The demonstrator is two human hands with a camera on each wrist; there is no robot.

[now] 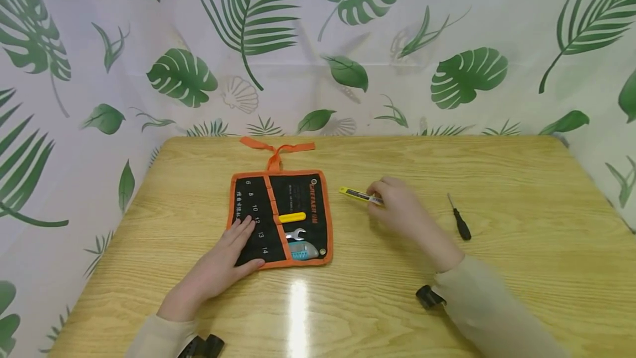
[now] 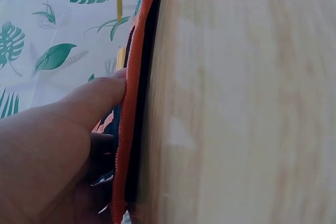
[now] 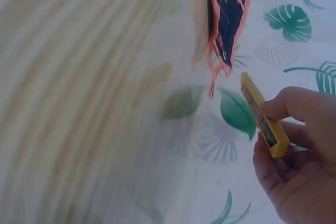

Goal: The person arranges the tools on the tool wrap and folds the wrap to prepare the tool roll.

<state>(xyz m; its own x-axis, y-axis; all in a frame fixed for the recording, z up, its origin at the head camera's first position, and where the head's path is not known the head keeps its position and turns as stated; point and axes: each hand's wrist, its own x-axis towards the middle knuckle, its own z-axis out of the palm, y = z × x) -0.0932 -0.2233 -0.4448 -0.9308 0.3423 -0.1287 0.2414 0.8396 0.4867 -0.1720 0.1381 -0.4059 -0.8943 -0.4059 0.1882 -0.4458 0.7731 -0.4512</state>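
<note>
A black tool pouch (image 1: pixel 298 198) with orange trim lies unfolded on the table, numbers printed down its pocket panel. My left hand (image 1: pixel 231 256) rests on its left part, fingers extended and the thumb at the near edge. From the pockets stick out a yellow piece (image 1: pixel 292 217), an open-end wrench (image 1: pixel 296 234) and a teal utility knife (image 1: pixel 303 250). To the right of the pouch, my right hand (image 1: pixel 395 206) pinches a slim yellow case (image 3: pixel 262 116) with a dark label between thumb and fingers. The case's tip points toward the pouch, apart from it.
A black-handled screwdriver (image 1: pixel 462 224) lies on the wooden table (image 1: pixel 536 198) to the right. Orange ties (image 1: pixel 276 151) extend from the pouch's far edge. Behind the table hangs a leaf-patterned cloth (image 1: pixel 377 82).
</note>
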